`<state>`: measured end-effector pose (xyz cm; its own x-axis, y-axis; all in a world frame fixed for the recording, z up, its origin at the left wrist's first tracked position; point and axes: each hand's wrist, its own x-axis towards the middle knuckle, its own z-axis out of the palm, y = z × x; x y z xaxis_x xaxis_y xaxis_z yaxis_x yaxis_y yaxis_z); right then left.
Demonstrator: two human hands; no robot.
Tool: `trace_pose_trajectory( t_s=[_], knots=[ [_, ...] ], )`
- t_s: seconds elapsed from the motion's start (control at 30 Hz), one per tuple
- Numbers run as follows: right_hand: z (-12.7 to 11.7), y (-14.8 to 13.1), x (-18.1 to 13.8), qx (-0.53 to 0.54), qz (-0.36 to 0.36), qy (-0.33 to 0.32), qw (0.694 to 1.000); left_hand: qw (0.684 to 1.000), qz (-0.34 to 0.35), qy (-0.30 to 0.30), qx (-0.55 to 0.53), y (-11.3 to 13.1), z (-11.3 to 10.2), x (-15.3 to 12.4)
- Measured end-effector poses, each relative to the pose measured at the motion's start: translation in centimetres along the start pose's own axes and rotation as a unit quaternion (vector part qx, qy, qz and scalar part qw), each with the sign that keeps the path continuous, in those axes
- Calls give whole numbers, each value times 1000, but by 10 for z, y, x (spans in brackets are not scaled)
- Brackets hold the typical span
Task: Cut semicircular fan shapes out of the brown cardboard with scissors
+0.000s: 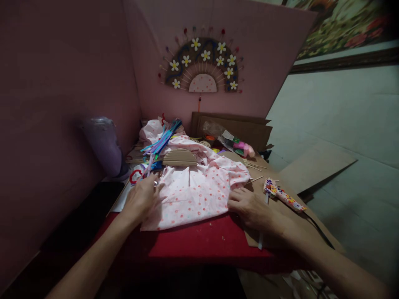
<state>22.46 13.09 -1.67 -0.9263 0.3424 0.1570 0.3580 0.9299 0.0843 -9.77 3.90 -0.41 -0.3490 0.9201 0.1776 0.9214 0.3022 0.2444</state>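
A white cloth with pink-red dots [199,199] is spread across the front of the table, its far part bunched up. My left hand [143,197] is at the cloth's left edge, fingers bent and closed on it; a small shiny thing by the fingertips is too unclear to name. My right hand [247,205] has its fingers curled on the right edge of the cloth. A half-round piece of corrugated cardboard [180,158] lies on the cloth, beyond and between both hands.
Blue and purple pipe cleaners [165,137] lie behind the cloth. A glue gun with patterned covering [283,195] rests on cardboard [255,236] at right. A purple container [106,145] stands left. A fan-shaped flower decoration [202,62] hangs on the pink board. Red cloth [199,243] covers the table front.
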Motion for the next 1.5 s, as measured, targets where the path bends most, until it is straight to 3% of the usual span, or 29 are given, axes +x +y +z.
trace_pose_trajectory(
  t_s=[0.23, 0.4, 0.6, 0.67, 0.73, 0.8, 0.87, 1.0, 1.1, 1.17, 1.33, 1.5],
  knots=[
    [1, 1, 0, 10, 11, -15, 1000, 997, -24, 5, 78, 29, 4, 26],
    [2, 1, 1, 13, 10, -8, 1000, 995, -18, 27, 90, 23, 8, 24],
    [-2, -2, 0, 13, 13, -2, 1000, 990, 3, 58, 131, 25, -5, 6],
    [-10, -4, 4, 25, 24, 26, 999, 984, 52, 95, 142, 28, -6, -6],
    [-20, -7, 13, 39, 35, 68, 996, 976, 146, 117, 115, 31, -1, -20],
    [-25, -10, 28, 45, 27, 97, 994, 961, 245, 105, 71, 31, 8, -36],
    [-23, -13, 46, 41, 0, 103, 994, 952, 284, 90, 71, 31, 17, -53],
    [-5, -13, 73, -8, 13, 53, 998, 959, 241, 90, 118, 24, 23, -83],
    [4, -6, 74, -32, 55, 3, 998, 963, 218, 92, 129, 16, 19, -101],
    [3, -3, 69, -34, 60, 10, 998, 965, 209, 98, 126, 12, 15, -106],
    [-5, -15, 60, -5, 48, 75, 996, 977, 145, 125, 91, 5, 4, -81],
    [-9, -42, 58, 68, 5, 63, 996, 995, 25, 60, 74, -1, 4, -46]
  ],
)
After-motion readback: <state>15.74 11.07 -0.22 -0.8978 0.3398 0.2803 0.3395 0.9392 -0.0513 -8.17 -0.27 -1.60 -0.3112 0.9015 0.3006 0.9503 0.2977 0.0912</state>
